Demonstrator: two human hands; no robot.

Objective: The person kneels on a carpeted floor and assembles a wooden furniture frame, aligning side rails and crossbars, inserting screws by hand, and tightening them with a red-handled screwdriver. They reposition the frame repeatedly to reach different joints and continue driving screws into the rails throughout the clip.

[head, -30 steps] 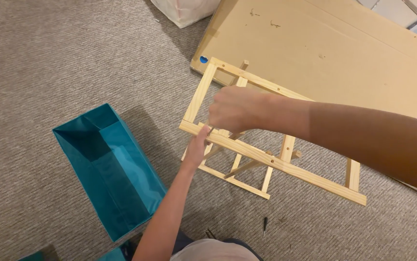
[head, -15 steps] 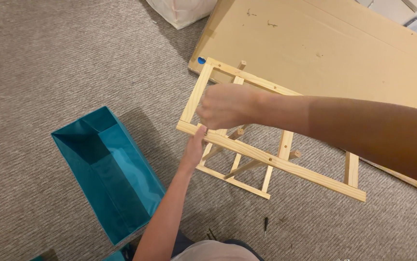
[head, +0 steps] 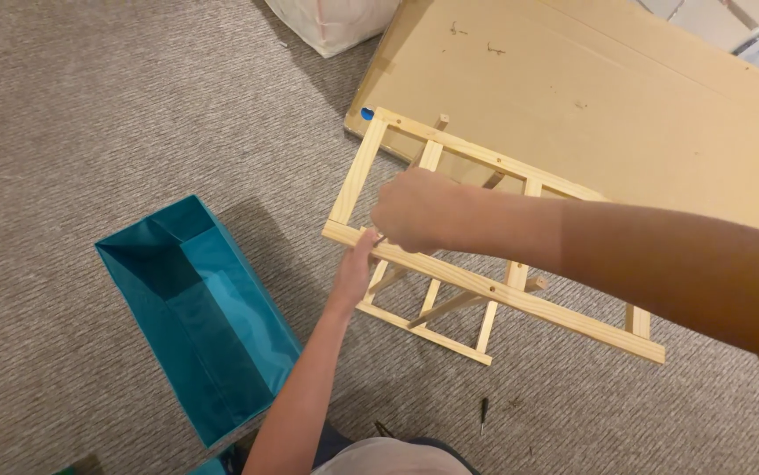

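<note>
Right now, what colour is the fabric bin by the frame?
Teal, inside and out; the fabric bin shows best in the head view.

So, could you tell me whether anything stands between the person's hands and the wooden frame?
Nothing visible does. The left hand grips the front rail of the wooden frame, and the closed right hand is right over that rail. The teal fabric bin lies apart, to the left.

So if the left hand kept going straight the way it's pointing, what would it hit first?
The left hand already rests on the wooden frame's near rail, so that rail. Just beyond sits the right hand, though depth between them is unclear.
</note>
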